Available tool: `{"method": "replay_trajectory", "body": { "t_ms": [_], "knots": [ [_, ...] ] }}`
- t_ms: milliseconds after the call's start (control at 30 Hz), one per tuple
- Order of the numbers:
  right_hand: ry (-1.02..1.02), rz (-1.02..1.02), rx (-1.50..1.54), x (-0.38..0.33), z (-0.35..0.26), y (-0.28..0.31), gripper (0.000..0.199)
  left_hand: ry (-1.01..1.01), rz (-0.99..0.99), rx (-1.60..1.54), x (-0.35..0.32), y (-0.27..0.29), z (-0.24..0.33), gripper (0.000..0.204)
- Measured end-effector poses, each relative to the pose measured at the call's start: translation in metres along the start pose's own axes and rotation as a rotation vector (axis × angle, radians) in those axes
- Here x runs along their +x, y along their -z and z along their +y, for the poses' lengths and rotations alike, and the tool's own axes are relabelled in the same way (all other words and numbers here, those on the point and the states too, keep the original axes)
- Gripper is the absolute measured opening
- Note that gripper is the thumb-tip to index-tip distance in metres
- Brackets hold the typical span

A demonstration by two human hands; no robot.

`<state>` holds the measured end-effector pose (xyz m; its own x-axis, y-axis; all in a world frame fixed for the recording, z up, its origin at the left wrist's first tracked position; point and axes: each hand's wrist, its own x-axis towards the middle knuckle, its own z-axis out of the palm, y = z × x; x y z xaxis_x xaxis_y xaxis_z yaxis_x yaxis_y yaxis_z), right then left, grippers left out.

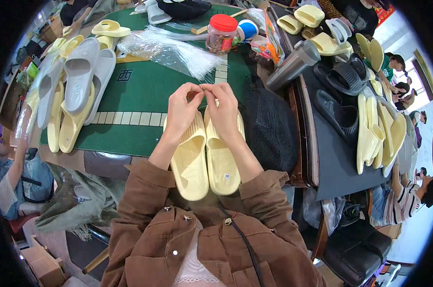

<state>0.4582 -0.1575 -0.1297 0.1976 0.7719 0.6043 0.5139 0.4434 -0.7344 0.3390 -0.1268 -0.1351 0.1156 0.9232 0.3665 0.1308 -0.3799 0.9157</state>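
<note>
1. At far left, find grey and yellow slippers (84, 69) heaped at the edge of the green mat (142, 88), well apart from both hands.
2. Farther in, see pale plastic strands (175, 50) fanned out beyond the fingertips, slanting from upper left down toward the pinch; closer in bulk to the left hand (180, 110).
3. At the left hand, note thumb and forefinger closed in a pinch, over the toe end of the left yellow slipper (190, 167).
4. In the middle, find the yellow pair side by side, directly below and bodyward of the joined fingertips, long axes running away from the body, heels nearest; cannot tell the support under the heels.
5. At the right hand (223, 110), see a matching pinch, tip to tip with the left, over the right yellow slipper (224, 170); cannot make out anything between the fingertips.
6. Farther right, note a black mesh bag (271, 129) just beside the right forearm.
</note>
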Motion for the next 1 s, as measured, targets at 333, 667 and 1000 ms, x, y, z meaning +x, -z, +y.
{"method": "replay_trajectory", "body": {
  "t_ms": [333,667,1000],
  "knots": [
    [-0.027,-0.025,0.036,-0.0004,0.0069,-0.0007,0.015,0.016,0.006,0.008,0.0012,-0.0005,0.0004,0.009],
    [0.017,-0.011,0.034,-0.0004,0.0047,-0.0009,0.014,0.024,0.049,-0.07,0.0006,-0.0004,0.0058,0.009],
    [-0.056,-0.021,0.051,-0.0014,0.0068,-0.0026,0.021,0.034,-0.018,-0.1,0.0015,0.0017,0.0006,0.008]
  ]
}}
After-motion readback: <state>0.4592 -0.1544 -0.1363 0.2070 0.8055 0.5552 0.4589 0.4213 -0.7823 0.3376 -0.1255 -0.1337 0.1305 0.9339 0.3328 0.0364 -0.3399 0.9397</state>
